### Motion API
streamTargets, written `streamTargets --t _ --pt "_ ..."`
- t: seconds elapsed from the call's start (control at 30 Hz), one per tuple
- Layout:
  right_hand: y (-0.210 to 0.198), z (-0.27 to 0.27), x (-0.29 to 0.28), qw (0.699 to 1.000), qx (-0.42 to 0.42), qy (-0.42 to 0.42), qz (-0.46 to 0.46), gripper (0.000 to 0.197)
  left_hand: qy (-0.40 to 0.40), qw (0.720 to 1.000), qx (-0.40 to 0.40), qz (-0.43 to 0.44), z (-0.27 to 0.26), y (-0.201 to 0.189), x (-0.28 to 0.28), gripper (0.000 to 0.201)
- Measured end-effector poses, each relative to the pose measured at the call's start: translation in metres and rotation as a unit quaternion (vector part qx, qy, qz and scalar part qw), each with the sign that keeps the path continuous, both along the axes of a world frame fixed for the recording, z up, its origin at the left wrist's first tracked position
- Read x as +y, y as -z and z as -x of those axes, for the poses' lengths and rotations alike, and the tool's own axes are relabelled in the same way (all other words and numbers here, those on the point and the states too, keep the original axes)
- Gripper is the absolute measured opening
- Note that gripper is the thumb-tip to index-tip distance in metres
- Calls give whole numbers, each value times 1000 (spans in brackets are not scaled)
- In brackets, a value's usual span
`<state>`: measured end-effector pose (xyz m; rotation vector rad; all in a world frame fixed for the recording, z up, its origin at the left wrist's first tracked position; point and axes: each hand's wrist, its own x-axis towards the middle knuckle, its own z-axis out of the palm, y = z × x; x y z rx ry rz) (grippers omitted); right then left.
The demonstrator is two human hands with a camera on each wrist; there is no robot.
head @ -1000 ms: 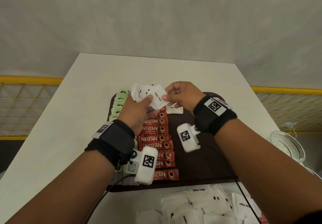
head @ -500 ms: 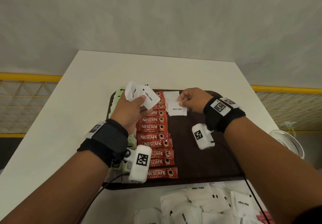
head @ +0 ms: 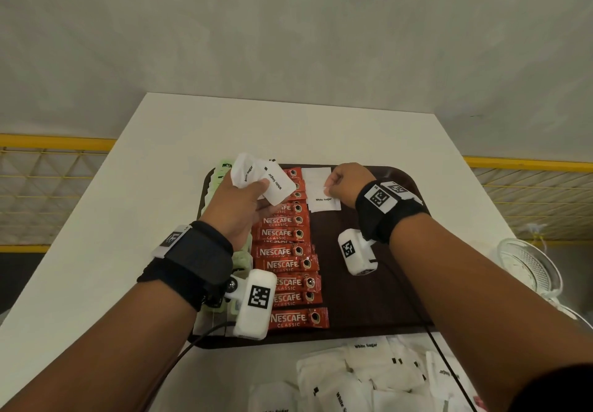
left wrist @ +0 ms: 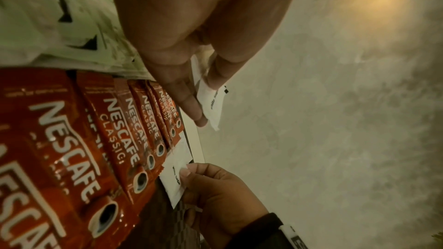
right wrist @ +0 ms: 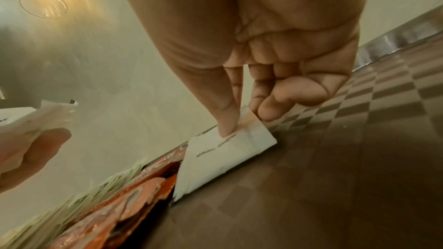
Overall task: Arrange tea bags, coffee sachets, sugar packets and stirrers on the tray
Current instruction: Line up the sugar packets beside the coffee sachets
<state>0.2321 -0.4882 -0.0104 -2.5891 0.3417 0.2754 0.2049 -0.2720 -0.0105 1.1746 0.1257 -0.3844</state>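
Observation:
A dark brown tray [head: 359, 315] lies on the white table. It holds a column of pale green tea bags [head: 221, 171] at its left edge and a column of red coffee sachets [head: 288, 251] beside them. My left hand [head: 244, 196] grips a small fan of white sugar packets [head: 266, 180] above the tray's far left. My right hand [head: 340, 183] pinches the right edge of a white sugar packet [head: 322, 201] that lies on the tray right of the sachets, overlapping another packet [head: 316, 174] behind it. In the right wrist view thumb and forefinger clamp that packet [right wrist: 227, 154].
A loose heap of white sugar packets [head: 369, 376] lies on the table in front of the tray. A clear glass vessel [head: 529, 267] stands off the table's right edge. A yellow railing [head: 48, 145] runs behind the table on both sides.
My right hand drew one sugar packet from the fan in my left hand, carried it right and down, and laid it on the tray. My left hand shifted slightly left.

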Motion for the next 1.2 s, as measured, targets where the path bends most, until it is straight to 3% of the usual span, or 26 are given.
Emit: streamTargets --t 0.1,0.17,0.23,0.3,0.37,0.43,0.53,0.6,0.7,0.77,0.83,0.9,1.07,1.13,1.2 --pt "1 2 -1 1000 3 4 25 12 6 1000 3 1 3 2 -3 44" --pt "-2 4 -1 999 -39 15 32 17 13 1000 4 0 6 2 -6 44" --pt "-12 9 4 997 -75 5 -14 25 17 1000 0 -1 6 1 -9 43" --pt "-25 16 14 992 -54 -23 -114 38 19 1000 -10 -3 7 0 -13 41" --pt "-35 24 24 982 -24 -62 -174 33 23 1000 -20 -8 7 -2 -18 38" --pt "-35 27 28 981 -27 -80 -174 24 29 999 -19 -9 8 -4 -23 33" --pt "-31 26 21 977 -24 -31 -210 22 9 1000 18 -2 8 -7 -26 33" --pt "-28 28 11 958 -19 28 -285 21 7 999 31 3 7 -6 -24 35" --pt "-26 36 3 898 -18 102 -428 18 14 1000 20 -1 8 -4 -20 33" --pt "-28 42 6 856 -4 116 -504 16 22 1000 6 -21 9 -2 -21 32" --pt "-30 46 14 836 5 113 -537 17 37 999 -15 -36 12 -4 -25 30" --pt "-29 48 23 850 6 101 -518 19 52 996 -47 -53 15 -5 -29 27" --pt "-31 48 31 952 -69 31 -298 26 71 981 -127 -131 14 -6 -25 29" --pt "-37 46 28 971 -129 -8 -204 31 90 972 -142 -166 15 -7 -22 32" --pt "-41 45 26 979 -139 -52 -142 25 105 966 -147 -184 16 -9 -21 34"
